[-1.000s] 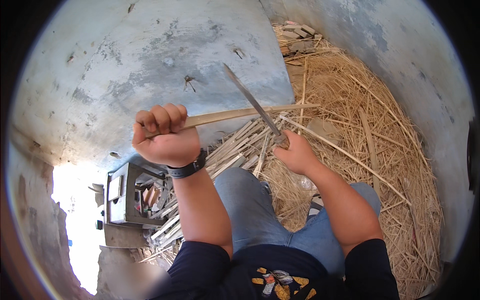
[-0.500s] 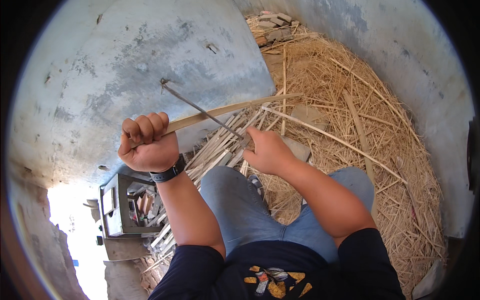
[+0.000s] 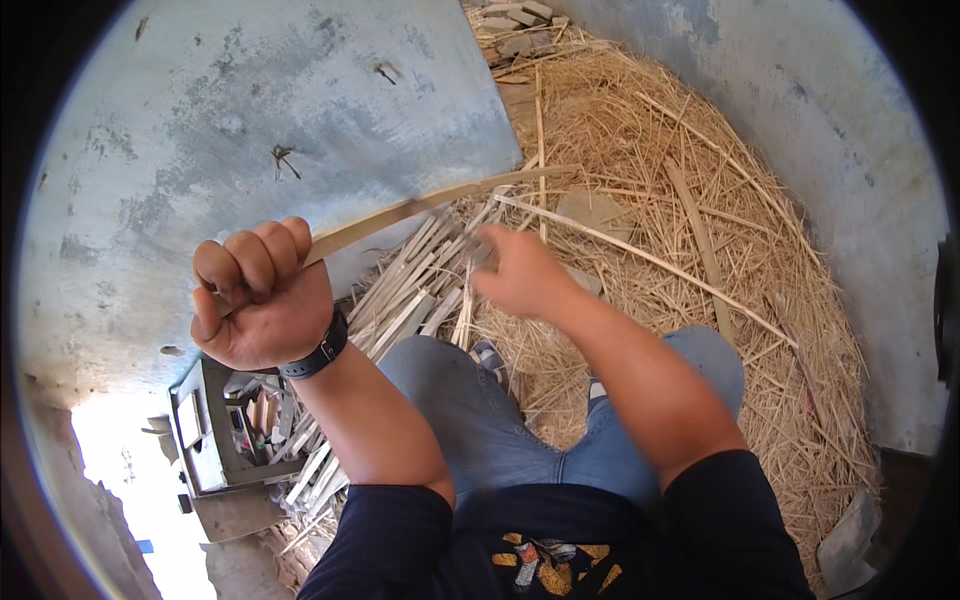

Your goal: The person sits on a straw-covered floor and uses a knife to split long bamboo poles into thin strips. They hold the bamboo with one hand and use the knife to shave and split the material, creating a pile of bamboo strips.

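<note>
Left hand is a tight fist, fingers wrapped around the near end of a long thin bamboo strip, knuckles up, a black wristband just behind it. From that fist the strip runs up and away to the right, bowing slightly, its far end reaching out over the straw.

Right hand sits further out along the strip, just below it, and it is blurred. Something dark and narrow shows at its fingertips, maybe a blade, but I cannot tell what it is, nor whether the fingers are closed on it or only touching the strip.

Just beyond and below the right hand lies a pile of pale cut slats, fanned out and running down past the left forearm. Under the left wrist, a grey open box with small things inside. Straw shavings spread thick on the far side of both hands, up against the grey wall.

Judging by that heap of slats and shavings, plenty has been worked already; the strip in the fist looks whole along its visible length, so this one seems barely begun.
</note>
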{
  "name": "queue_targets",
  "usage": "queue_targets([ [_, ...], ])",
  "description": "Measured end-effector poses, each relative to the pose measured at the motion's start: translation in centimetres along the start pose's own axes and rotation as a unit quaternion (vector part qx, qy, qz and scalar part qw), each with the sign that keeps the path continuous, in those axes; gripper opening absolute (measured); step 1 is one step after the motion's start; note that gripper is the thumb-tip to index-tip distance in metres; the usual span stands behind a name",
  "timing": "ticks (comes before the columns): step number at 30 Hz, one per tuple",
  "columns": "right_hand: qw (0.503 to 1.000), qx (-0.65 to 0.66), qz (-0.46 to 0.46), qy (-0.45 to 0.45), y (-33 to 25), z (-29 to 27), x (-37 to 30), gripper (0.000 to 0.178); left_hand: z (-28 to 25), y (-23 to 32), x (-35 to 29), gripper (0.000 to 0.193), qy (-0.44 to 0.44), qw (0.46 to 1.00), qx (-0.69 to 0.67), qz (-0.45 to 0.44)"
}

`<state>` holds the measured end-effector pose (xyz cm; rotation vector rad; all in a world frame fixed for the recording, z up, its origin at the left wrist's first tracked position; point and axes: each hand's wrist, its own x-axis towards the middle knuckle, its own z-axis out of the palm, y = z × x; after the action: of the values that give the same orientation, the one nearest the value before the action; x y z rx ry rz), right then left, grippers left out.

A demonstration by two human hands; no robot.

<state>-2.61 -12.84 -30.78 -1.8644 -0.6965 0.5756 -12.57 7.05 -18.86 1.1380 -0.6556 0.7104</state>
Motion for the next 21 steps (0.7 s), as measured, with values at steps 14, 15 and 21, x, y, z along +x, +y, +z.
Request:
queue_targets([
  [14, 0.996, -0.003, 0.054, 0.068, 8.3, 4.9, 3.8, 0.046, -2.0, -0.2, -1.3, 0.028, 0.181, 0.983, 0.031, 0.017],
  [15, 0.989, 0.018, 0.075, 0.13, 11.2, 5.0, 4.5, 0.046, -1.4, -0.8, -1.2, 0.027, 0.215, 0.975, 0.051, 0.018],
  [21, 0.998, -0.016, 0.031, 0.061, 5.7, 4.3, 2.6, 0.039, -0.9, -0.5, -1.2, 0.028, 0.379, 0.915, 0.107, 0.086],
])
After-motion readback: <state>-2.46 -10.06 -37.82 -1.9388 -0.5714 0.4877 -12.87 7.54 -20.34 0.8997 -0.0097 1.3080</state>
